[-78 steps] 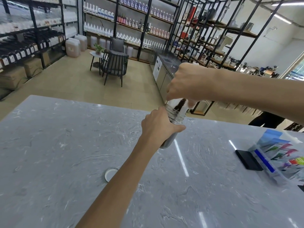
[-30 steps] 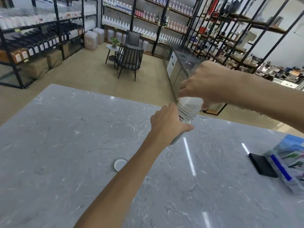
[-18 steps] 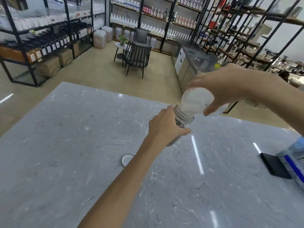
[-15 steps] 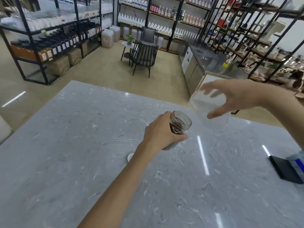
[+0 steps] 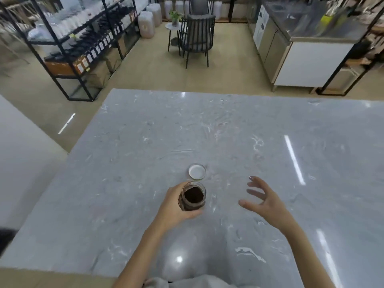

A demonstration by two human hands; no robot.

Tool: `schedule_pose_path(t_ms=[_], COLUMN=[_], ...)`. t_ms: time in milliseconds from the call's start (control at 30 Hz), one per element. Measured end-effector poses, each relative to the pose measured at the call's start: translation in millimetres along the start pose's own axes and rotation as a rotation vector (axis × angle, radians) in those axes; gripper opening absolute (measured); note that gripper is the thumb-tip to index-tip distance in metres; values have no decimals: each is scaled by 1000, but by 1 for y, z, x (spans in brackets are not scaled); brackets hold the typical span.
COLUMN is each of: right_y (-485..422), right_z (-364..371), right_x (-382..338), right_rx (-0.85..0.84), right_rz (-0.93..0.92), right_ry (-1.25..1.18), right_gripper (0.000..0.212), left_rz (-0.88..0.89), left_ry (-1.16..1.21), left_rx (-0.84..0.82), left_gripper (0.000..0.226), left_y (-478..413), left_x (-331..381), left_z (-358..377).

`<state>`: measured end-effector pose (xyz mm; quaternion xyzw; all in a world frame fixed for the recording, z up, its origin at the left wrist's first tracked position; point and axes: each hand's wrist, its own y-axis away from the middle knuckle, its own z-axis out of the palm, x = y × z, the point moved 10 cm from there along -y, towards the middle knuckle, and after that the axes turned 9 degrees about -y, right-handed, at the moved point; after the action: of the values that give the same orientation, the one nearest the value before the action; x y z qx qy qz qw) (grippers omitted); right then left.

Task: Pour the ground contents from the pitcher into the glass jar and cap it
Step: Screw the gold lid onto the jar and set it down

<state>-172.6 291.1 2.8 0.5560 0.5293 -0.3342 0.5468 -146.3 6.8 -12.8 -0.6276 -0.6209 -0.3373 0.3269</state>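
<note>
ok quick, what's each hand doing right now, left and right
Left hand: closed around the glass jar, which is uncapped with dark grounds inside.
Right hand: open, fingers spread, holding nothing, above the table.

White lid [image 5: 197,171], seemingly brown grounds [image 5: 193,195]

The left hand [image 5: 174,206] gripped the uncapped jar [image 5: 192,196], which held dark grounds. The right hand [image 5: 264,201] hovered beside it, fingers spread, empty. The white cap [image 5: 197,171] lay on the table [image 5: 249,132] just beyond the jar.
</note>
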Motion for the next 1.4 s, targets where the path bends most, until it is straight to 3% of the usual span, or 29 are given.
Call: schedule_pose_path(t_ms=[267, 367, 633, 967, 1200, 1300, 1400], right_y=[18, 18, 18, 2, -3, 2, 11], right_z=[25, 15, -3, 10, 11, 12, 22], right_x=[17, 16, 11, 38, 35, 28, 4], right_rx=[1, 42, 69, -163, -150, -168, -119], right_rz=[-83, -92, -85, -4, -59, -1, -45], right_ry=[464, 451, 427, 517, 842, 970, 1122], right_gripper=[101, 100, 102, 106, 134, 144, 139], left_rz=[-26, 33, 127, 69, 18, -5, -4], left_ry=[64, 80, 76, -11, 0, -7, -9], left_rx=[22, 62, -72, -142, -243, -281, -272], left_gripper=[81, 79, 80, 78, 86, 94, 91], left_y=[14, 12, -1, -2, -9, -9, -9], left_x=[-28, -13, 8, -28, -36, -45, -47], left_z=[21, 23, 46, 39, 41, 43, 33])
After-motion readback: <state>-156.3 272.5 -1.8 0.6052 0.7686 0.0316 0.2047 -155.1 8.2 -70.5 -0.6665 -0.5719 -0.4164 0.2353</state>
